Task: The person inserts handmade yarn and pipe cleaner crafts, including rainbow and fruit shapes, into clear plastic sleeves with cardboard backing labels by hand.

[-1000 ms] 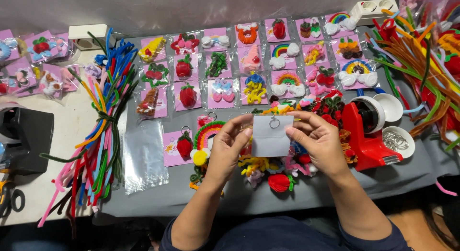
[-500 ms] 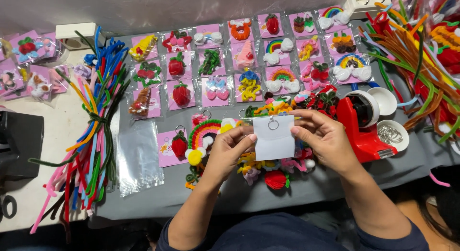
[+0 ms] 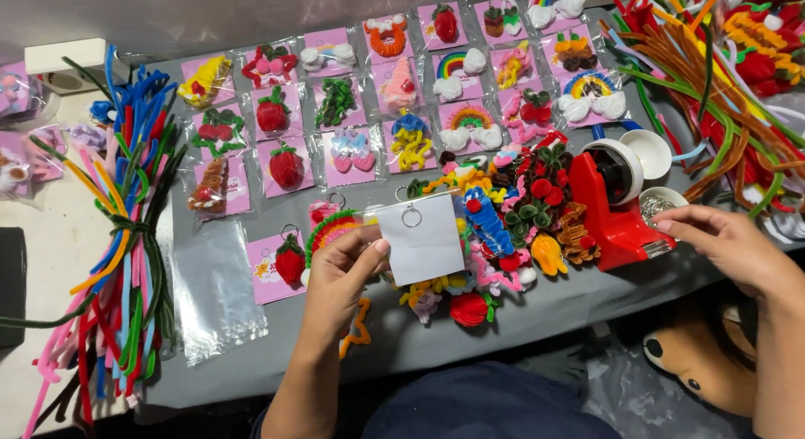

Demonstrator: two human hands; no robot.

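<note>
My left hand [image 3: 340,267] pinches the left edge of a small white card [image 3: 421,238] with a metal key ring [image 3: 411,216] at its top, held above a heap of pipe-cleaner charms [image 3: 503,238]. My right hand [image 3: 725,246] is apart from the card, at the right, fingers loosely curled and holding nothing, its fingertips next to a red tape dispenser [image 3: 616,208] and a small round dish of metal rings [image 3: 656,204].
Rows of pink cards with pipe-cleaner charms in clear bags [image 3: 394,78] cover the grey table [image 3: 545,313]. Bundles of coloured pipe cleaners lie at left [image 3: 126,238] and right [image 3: 729,87]. Empty clear bags [image 3: 214,292] lie at front left. A panda slipper [image 3: 696,363] shows below.
My right hand has let go of the white card and moved right toward the red tape dispenser. The left hand now holds the card alone.
</note>
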